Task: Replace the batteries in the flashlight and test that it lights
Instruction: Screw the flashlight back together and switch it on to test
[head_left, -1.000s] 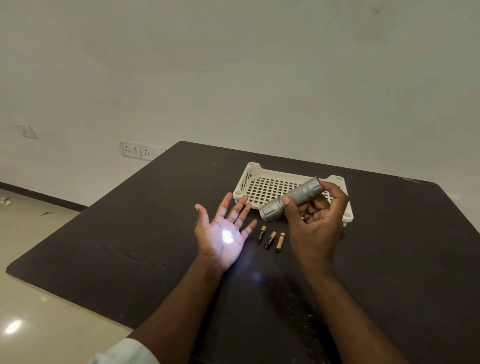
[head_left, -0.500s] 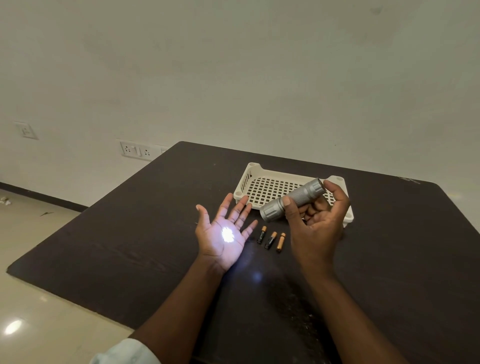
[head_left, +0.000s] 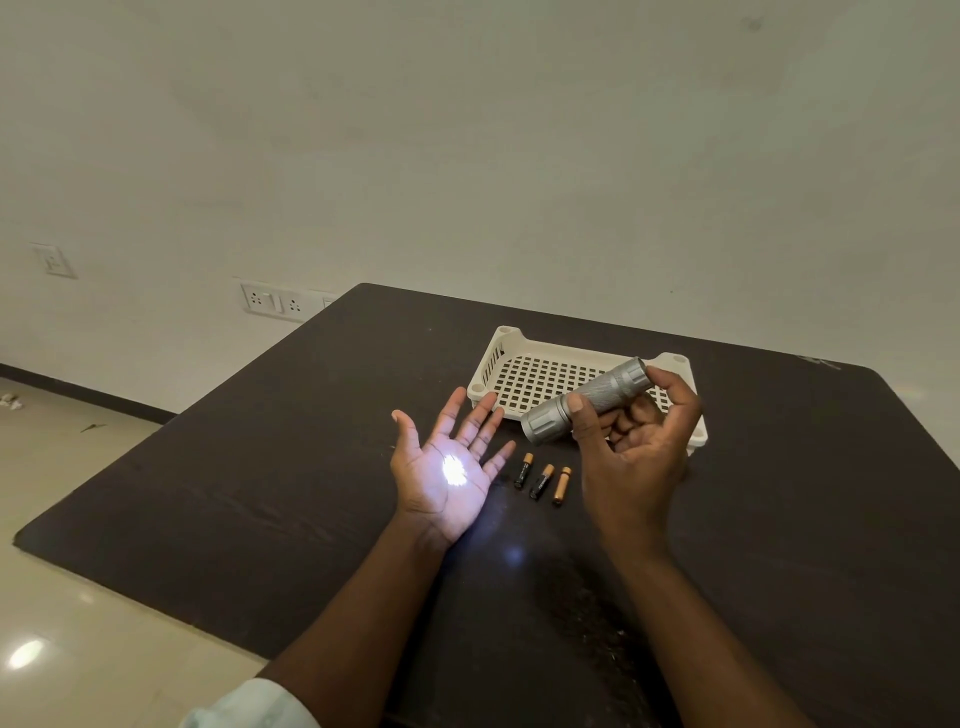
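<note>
Above the desk (head_left: 260, 493), right hand (head_left: 631, 452) grips the flashlight (head_left: 587, 400); keep its beam centred on the flat-open, empty left hand (head_left: 447, 475)

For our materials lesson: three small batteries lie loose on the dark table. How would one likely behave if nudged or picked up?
The batteries are small smooth cylinders lying on their sides, so a sideways nudge would probably roll one across the flat table. Each looks rigid and unlikely to bend. Being so slim, one may slip from a loose pinch.
</note>
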